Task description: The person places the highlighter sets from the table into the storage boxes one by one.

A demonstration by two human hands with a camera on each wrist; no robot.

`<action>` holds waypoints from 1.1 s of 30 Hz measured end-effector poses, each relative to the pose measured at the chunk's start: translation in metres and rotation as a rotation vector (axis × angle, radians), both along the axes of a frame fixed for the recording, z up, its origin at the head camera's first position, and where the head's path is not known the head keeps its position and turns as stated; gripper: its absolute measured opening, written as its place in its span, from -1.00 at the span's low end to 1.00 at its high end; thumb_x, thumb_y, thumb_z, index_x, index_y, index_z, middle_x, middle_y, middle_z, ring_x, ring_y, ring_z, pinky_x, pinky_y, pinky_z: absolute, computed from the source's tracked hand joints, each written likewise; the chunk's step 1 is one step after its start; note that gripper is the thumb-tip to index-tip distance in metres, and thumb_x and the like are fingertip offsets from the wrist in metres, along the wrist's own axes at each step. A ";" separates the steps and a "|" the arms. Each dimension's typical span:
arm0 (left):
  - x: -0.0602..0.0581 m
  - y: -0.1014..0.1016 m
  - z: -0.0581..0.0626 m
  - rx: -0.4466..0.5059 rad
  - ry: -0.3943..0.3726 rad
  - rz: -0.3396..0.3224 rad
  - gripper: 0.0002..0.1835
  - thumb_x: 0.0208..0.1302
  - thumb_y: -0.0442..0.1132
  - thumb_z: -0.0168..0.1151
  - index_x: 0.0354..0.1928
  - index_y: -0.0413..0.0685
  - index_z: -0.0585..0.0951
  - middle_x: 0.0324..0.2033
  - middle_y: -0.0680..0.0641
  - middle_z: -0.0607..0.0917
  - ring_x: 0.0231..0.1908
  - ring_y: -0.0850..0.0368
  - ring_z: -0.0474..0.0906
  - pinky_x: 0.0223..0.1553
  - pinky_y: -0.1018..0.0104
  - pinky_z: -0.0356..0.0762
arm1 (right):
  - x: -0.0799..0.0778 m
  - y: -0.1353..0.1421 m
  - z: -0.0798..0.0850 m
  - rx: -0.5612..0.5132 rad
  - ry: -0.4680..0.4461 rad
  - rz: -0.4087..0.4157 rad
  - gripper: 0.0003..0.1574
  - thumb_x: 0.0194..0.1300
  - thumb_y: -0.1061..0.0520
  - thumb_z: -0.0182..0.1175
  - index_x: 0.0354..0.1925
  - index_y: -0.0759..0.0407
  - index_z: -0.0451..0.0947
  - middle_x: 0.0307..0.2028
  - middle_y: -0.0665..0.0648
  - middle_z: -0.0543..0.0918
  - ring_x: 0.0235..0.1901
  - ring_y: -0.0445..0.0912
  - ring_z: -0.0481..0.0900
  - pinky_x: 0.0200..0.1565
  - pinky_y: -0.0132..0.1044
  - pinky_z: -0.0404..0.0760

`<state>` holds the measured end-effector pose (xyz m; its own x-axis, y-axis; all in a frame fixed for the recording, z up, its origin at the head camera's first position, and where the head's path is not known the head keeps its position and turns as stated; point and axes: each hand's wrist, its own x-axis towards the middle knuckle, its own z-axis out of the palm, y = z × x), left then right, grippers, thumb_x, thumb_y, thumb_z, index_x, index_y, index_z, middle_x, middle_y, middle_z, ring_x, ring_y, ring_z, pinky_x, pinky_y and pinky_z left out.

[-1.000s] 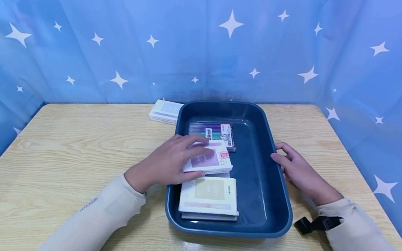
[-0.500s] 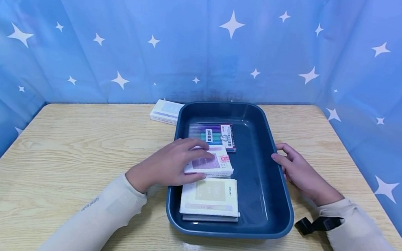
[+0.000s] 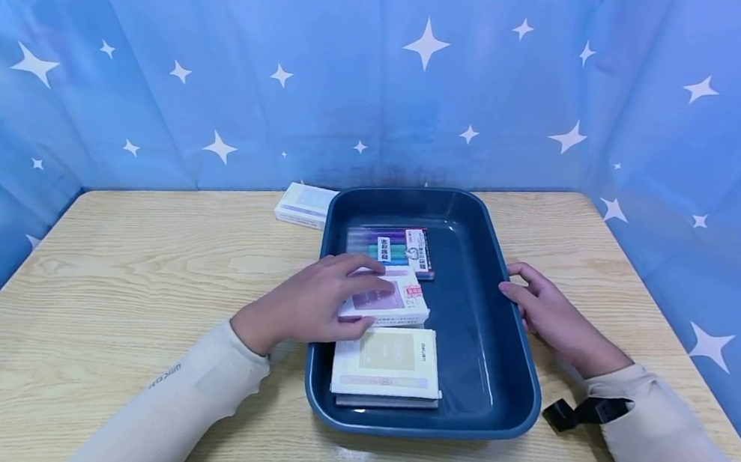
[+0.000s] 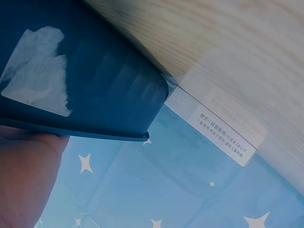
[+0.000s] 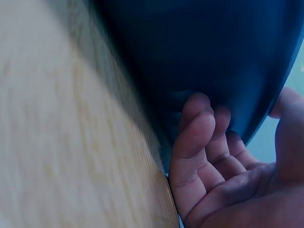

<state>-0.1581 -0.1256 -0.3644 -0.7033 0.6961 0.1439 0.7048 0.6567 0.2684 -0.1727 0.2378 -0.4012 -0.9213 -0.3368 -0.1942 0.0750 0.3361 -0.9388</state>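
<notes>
A dark blue plastic tray (image 3: 475, 332) stands on the table. My left hand (image 3: 309, 296) reaches over its left wall and holds a small white-and-purple box (image 3: 397, 301), thumb at the near edge and fingers across the top. Closer to me in the tray lies a cream box (image 3: 391, 357) on top of something flat and greyish. Beyond the held box is a clear pack of coloured pens (image 3: 396, 249). My right hand (image 3: 552, 310) grips the tray's right rim; in the right wrist view its fingers (image 5: 192, 137) are curled against the outer wall, the thumb at the rim.
Another white box (image 3: 302, 205) lies at the table's back edge, against the tray's far left corner. A blue curtain (image 3: 259, 61) with white stars hangs behind and beside the wooden table (image 3: 136, 267). A black strap piece (image 3: 585, 414) sticks out at my right sleeve.
The white-and-purple box has shifted slightly towards me and lies flatter, close against the cream box. My left thumb has drawn back a little. The right hand stays at the rim.
</notes>
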 end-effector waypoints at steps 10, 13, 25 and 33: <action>-0.001 -0.001 -0.001 0.001 -0.008 0.007 -0.47 0.22 0.11 0.28 0.26 0.36 0.57 0.31 0.06 0.49 0.29 0.11 0.41 0.28 0.08 0.42 | 0.000 0.000 -0.001 -0.015 -0.004 0.003 -0.63 0.58 -0.15 -0.09 0.16 0.02 0.30 -0.59 -0.11 0.49 -0.64 -0.18 0.39 -0.49 -0.31 0.45; -0.002 -0.002 -0.001 -0.003 -0.023 0.011 -0.46 0.21 0.11 0.29 0.27 0.36 0.57 0.31 0.07 0.48 0.30 0.11 0.39 0.29 0.06 0.40 | 0.000 0.000 -0.001 -0.015 -0.004 0.003 -0.63 0.58 -0.15 -0.09 0.15 0.02 0.30 -0.60 -0.11 0.49 -0.65 -0.19 0.38 -0.49 -0.30 0.44; -0.002 -0.001 0.000 -0.014 -0.049 0.004 -0.46 0.20 0.09 0.33 0.26 0.34 0.57 0.31 0.05 0.50 0.31 0.10 0.39 0.29 0.06 0.39 | 0.000 0.000 0.000 -0.020 -0.001 0.007 -0.64 0.58 -0.14 -0.09 0.14 0.03 0.30 -0.60 -0.11 0.50 -0.65 -0.19 0.38 -0.50 -0.30 0.44; -0.003 0.000 0.001 -0.027 -0.075 0.014 -0.50 0.20 0.08 0.35 0.22 0.36 0.61 0.32 0.06 0.50 0.33 0.10 0.38 0.29 0.04 0.36 | 0.000 0.000 -0.001 -0.023 0.003 0.007 -0.64 0.59 -0.14 -0.09 0.14 0.03 0.31 -0.61 -0.13 0.47 -0.66 -0.20 0.37 -0.51 -0.28 0.43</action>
<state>-0.1607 -0.1256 -0.3639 -0.7209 0.6893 0.0716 0.6742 0.6737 0.3026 -0.1728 0.2381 -0.4017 -0.9195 -0.3476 -0.1835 0.0699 0.3149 -0.9466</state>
